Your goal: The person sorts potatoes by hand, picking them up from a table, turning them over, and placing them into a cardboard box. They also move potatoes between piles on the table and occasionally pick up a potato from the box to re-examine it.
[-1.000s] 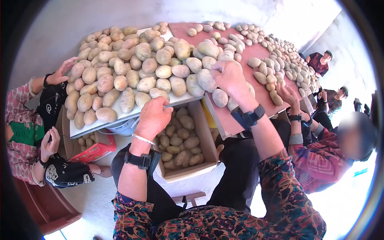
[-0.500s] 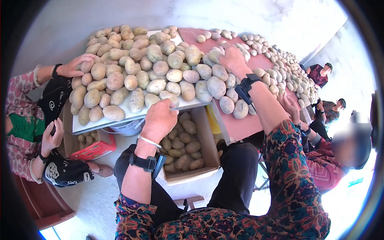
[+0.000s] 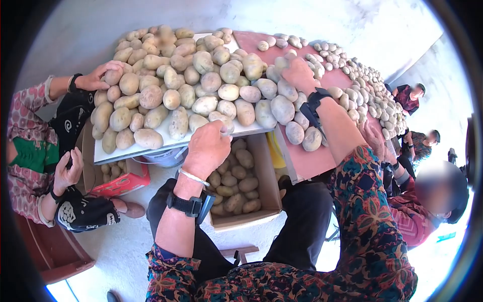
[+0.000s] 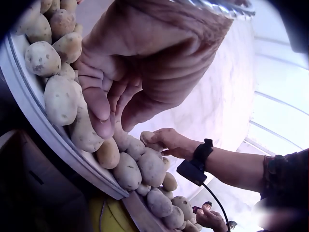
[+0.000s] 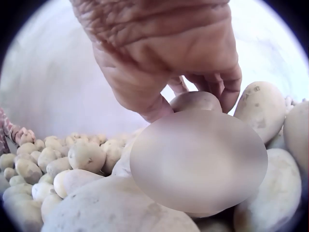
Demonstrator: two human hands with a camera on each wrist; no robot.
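Note:
A heap of potatoes (image 3: pixel 204 105) covers the white board (image 3: pixel 151 157) and runs onto the reddish-brown board beside it. My right hand (image 3: pixel 300 75) grips a potato (image 5: pixel 197 100) between thumb and fingers, over the right part of the heap. A blurred patch hides part of the potatoes below it in the right wrist view. My left hand (image 3: pixel 207 150) is at the white board's front edge, beside the nearest potatoes. Its fingers (image 4: pixel 99 104) hang loosely bent, with nothing between them and the thumb in the left wrist view.
Below the board edge stands a cardboard box (image 3: pixel 246 215) of potatoes, with a red-sided box (image 3: pixel 123 182) further left. Another person's hand (image 3: pixel 103 75) touches the heap's left side. A person at right reaches to the reddish board (image 3: pixel 307 163). More people sit beyond.
My right hand has moved up and away from the front potatoes to further back on the heap, where it now grips a potato. My left hand stays near the board's edge.

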